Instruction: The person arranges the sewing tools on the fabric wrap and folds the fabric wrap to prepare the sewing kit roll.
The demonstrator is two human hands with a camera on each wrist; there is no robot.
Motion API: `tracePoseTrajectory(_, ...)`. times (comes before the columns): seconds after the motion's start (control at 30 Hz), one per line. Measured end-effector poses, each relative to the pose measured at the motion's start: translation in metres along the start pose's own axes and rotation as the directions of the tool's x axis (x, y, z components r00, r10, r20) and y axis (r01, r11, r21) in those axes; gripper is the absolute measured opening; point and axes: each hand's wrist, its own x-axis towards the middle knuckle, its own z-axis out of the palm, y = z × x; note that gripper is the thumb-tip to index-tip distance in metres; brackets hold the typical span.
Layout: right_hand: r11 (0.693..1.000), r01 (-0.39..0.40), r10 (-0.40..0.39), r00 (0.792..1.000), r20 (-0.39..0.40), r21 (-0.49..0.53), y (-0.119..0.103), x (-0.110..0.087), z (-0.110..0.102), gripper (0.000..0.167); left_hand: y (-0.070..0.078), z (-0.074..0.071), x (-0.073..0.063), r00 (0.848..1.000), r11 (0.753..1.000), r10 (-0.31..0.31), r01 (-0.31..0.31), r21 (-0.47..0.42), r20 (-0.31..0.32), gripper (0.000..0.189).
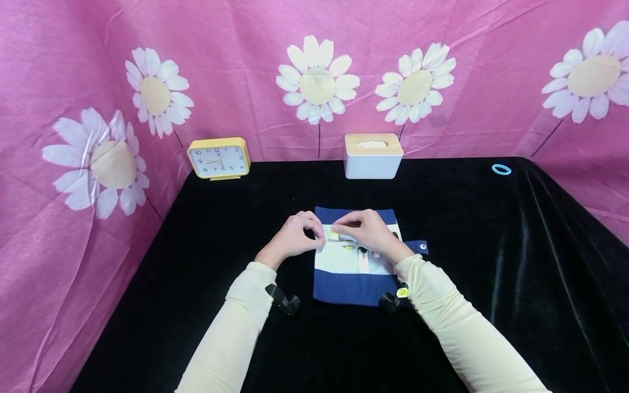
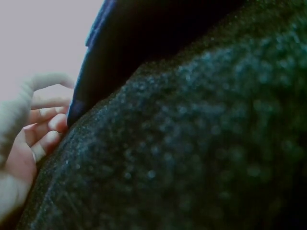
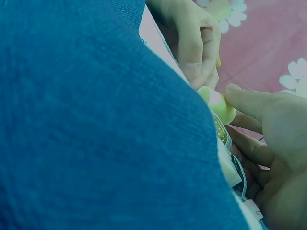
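A blue and white cloth roll-up pouch (image 1: 354, 287) lies unfolded on the black table cover, with a white band across its middle holding several small items. My left hand (image 1: 296, 236) is at the pouch's left edge, thumb and forefinger pinching the cloth there. My right hand (image 1: 368, 232) reaches over the pouch from the right and pinches a small pale yellow piece with a rounded end (image 3: 220, 106) at the band. Beside that piece, a yellow beaded-looking item (image 3: 219, 132) sits under the band. The blue cloth hides much of the right wrist view.
At the back stand a yellow alarm clock (image 1: 219, 158) and a white tissue box with a wooden lid (image 1: 373, 164). A light blue ring (image 1: 502, 170) lies at the back right. The pouch's snap strap (image 1: 416, 247) sticks out to the right. Pink flowered cloth hangs behind.
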Motion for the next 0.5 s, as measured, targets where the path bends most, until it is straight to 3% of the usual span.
tracePoseTrajectory(0.23, 1.0, -0.003, 0.003, 1.0, 0.01, 0.01, 0.0028, -0.0015, -0.0019, 0.018, 0.005, -0.0024, -0.0007, 0.997, 0.999, -0.04, 0.039, 0.025, 0.059, 0.009)
tracePoseTrajectory(0.5, 0.998, -0.026, 0.023, 0.998, 0.05, 0.063, 0.0032, -0.0022, -0.0046, 0.02, 0.0071, -0.004, -0.0012, 0.996, 0.998, -0.035, 0.03, 0.054, 0.078, 0.009)
